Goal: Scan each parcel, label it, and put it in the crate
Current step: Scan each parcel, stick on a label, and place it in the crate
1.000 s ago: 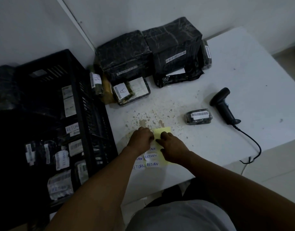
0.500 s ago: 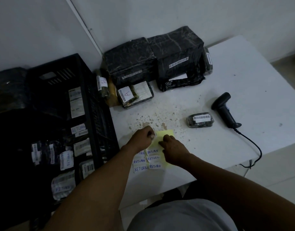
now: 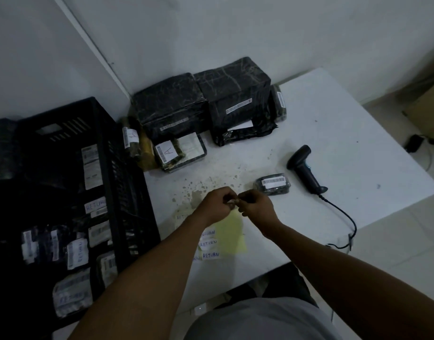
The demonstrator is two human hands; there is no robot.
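My left hand (image 3: 217, 204) and my right hand (image 3: 256, 206) meet above the table, pinching a small white label (image 3: 232, 201) between their fingertips. Below them lies a yellow sheet (image 3: 232, 235) with several white RETURN labels (image 3: 210, 242) stuck along its left side. A small black parcel (image 3: 272, 184) with a barcode sticker lies just right of my right hand. The black handheld scanner (image 3: 305, 169) rests on the table beyond it, its cable running to the table edge. The black crate (image 3: 108, 153) at the left holds several labelled parcels.
Two large black-wrapped boxes (image 3: 203, 104) stand at the table's (image 3: 358, 148) back against the wall. In front of them lie a flat parcel marked A (image 3: 180, 152) and a black bag (image 3: 243, 134). A small upright parcel (image 3: 131, 141) leans by the crate.
Both hands lifted off the yellow sheet, peeling one label away, and now hold it between them above the table. The camera view shifted down slightly.
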